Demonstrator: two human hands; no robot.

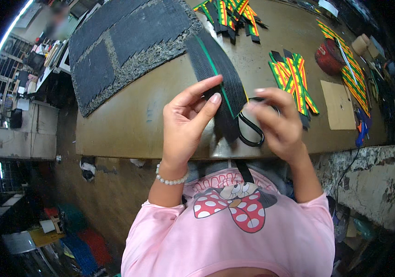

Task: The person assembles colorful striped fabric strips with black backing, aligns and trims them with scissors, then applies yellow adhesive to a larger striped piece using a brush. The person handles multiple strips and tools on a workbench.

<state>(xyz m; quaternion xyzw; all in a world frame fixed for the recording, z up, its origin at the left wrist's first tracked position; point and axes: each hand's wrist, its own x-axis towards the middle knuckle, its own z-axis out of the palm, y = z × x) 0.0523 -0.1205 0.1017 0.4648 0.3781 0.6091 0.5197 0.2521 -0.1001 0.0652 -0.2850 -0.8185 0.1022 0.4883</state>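
Observation:
A wide black woven strap (212,62) with a green line along it stands up in front of me. My left hand (189,108) pinches its lower part between thumb and fingers, and a bead bracelet circles that wrist. Close to the strap's right edge is my right hand (278,120), fingers curled and smeared by motion; whether they grip anything is unclear. Beside and partly behind those fingers shows a black looped handle (251,131), which looks like that of scissors; its blades are not visible.
Patterned green, yellow and red strips (294,83) lie right of my hands, with another pile (232,16) at the far side. A rough dark slab (133,46) covers the table's left. Cardboard (337,106), a red round object (329,56) and a blue glue gun (362,127) are rightward.

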